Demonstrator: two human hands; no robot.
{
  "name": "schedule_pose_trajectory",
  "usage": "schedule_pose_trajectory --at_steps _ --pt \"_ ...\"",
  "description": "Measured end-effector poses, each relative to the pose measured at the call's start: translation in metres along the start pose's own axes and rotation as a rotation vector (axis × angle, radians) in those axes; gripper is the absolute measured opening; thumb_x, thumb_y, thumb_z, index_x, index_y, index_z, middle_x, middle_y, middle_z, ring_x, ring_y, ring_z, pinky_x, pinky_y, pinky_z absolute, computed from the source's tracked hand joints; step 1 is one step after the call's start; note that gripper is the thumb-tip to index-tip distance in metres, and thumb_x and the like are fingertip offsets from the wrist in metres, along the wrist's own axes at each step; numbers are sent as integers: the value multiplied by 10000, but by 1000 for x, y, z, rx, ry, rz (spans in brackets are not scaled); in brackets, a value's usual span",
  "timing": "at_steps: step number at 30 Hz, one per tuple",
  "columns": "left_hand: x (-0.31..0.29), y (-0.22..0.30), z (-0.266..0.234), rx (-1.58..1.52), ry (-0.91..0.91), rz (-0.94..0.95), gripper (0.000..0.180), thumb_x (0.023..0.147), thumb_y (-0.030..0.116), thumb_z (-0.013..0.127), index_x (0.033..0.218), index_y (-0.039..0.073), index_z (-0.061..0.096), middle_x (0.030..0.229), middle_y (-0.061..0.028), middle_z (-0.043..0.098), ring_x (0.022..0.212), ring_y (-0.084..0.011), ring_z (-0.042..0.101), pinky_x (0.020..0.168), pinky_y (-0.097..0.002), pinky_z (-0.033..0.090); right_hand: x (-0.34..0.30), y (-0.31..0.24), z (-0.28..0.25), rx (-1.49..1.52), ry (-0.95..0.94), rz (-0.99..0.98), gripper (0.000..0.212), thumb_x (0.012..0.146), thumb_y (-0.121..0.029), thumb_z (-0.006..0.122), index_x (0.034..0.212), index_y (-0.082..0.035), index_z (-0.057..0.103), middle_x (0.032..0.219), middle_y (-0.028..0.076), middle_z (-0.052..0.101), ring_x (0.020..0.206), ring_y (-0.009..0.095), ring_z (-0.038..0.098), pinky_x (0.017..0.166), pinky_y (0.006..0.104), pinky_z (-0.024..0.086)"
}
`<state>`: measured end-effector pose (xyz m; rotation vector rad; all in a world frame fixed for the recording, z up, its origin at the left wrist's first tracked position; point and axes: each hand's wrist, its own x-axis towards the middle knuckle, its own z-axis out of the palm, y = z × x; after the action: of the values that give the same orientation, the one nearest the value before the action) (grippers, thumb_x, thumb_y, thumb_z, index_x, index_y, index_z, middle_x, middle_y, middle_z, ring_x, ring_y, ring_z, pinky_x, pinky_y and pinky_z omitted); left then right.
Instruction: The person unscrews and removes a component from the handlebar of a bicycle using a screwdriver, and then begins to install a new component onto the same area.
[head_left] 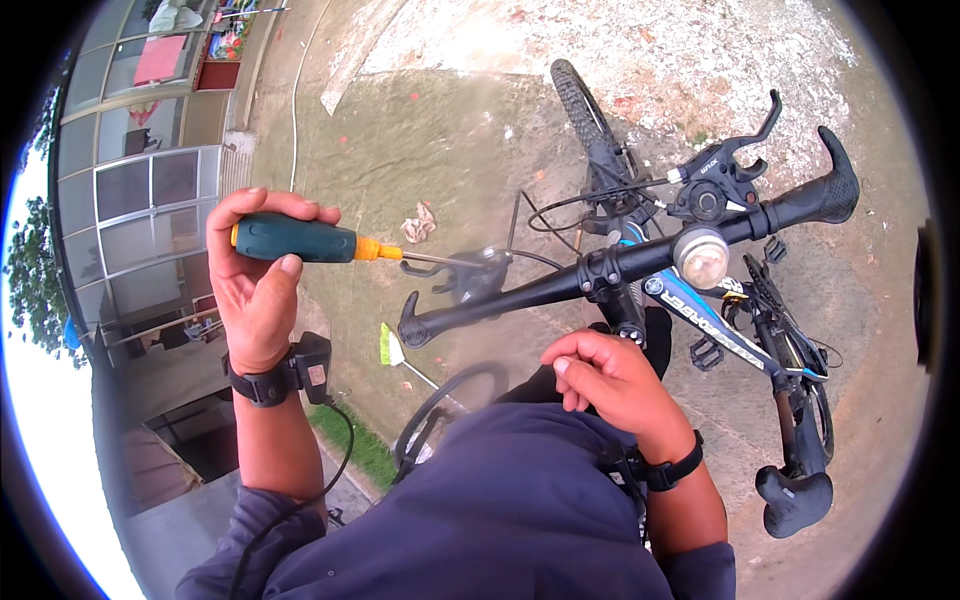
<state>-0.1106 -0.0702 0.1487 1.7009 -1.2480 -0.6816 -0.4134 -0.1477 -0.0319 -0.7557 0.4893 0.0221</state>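
My left hand [258, 305] is closed around the dark green handle of a screwdriver [300, 238]. The tool has a yellow collar, and its thin metal shaft points right toward the left part of a bicycle's black handlebar [650, 262]. A brake lever [470, 275] lies near the shaft's tip; whether they touch is unclear. Just below the handlebar, my right hand [615, 382] has its fingers curled and thumb pressed in; anything inside is hidden. A round light [702, 258] sits on the bar, with another brake lever and shifter [715, 185] beyond it.
The blue and white bicycle frame [710, 320] extends right to a black saddle [795, 502], and the front wheel [585, 110] points away. Crumpled paper [419, 223] and a green-and-white broom [392, 345] lie on the ground. A windowed building [150, 190] stands at left.
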Motion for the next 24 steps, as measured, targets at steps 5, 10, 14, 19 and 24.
schedule_pose_trajectory --at_steps 5,10,14,19,24 --pt "-6 5 3 297 52 91 594 904 70 729 1421 59 436 1070 -131 629 946 -204 622 854 -354 531 -1 -3 -3 -1 1 7 180 1012 -128 586 1070 4 694 781 22 648 634 77 628 558 210 496" --pt "-10 16 22 268 46 86 622 894 52 674 1454 37 402 1147 -155 603 1039 -234 628 919 -380 531 -2 -9 0 -22 48 40 220 988 -198 607 1039 1 687 780 25 662 644 91 645 564 239 499" --pt "-10 29 30 21 2 -3 685 850 -116 581 1484 37 371 1251 -172 585 1169 -270 628 1011 -425 520 -6 -26 -1 -81 96 11 207 988 -190 605 1041 -5 683 767 17 649 634 83 632 555 231 494" --pt "-12 31 30 657 43 273 622 793 21 824 1356 60 563 1117 -126 641 941 -224 680 874 -324 548 -5 -54 9 -193 166 -62 190 997 -180 591 1049 -17 676 751 -4 622 616 66 599 540 221 472" --pt "-13 47 41 388 -51 224 611 797 5 800 1359 54 565 1115 -114 644 955 -246 643 900 -354 512 11 -68 15 -381 265 -152 205 973 -197 632 1059 -19 687 760 0 649 589 71 578 545 237 456"
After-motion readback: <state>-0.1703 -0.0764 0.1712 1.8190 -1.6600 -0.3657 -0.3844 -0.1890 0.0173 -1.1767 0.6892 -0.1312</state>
